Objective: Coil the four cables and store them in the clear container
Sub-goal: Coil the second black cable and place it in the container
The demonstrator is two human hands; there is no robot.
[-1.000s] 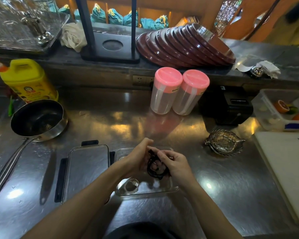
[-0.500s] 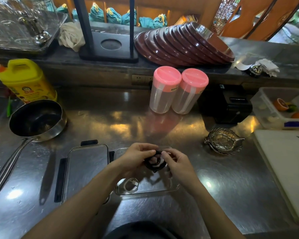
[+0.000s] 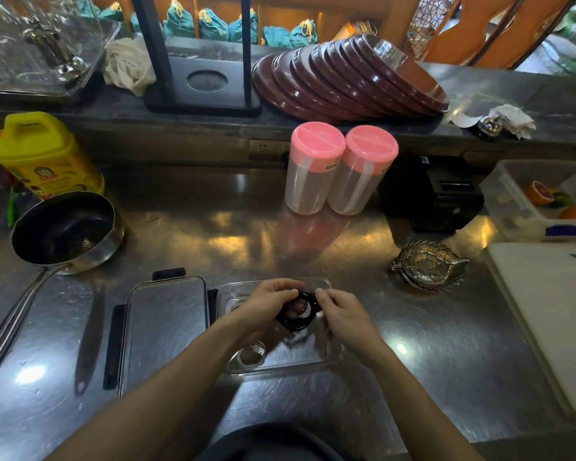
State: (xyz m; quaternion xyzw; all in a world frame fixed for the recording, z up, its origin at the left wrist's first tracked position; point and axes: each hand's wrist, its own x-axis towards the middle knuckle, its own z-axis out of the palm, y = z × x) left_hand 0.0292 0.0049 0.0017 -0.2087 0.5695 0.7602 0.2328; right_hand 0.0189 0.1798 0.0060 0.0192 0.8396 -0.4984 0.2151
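A stainless-steel counter [image 3: 213, 234] fills the foreground, and warm overhead light is reflected on it in soft patches. Behind the counter a raised dark ledge [image 3: 529, 94] is seen running from side to side, with a wall socket [image 3: 263, 149] set into its front face. On the ledge, a black stand [image 3: 202, 84] with two upright posts is placed. Beyond the ledge, wooden shelving [image 3: 280, 15] lit from within is visible, and teal cloth bags [image 3: 210, 24] are lined up on it. To the right of the shelving, orange carved wooden panels [image 3: 486, 24] are seen, with daylight showing past them.
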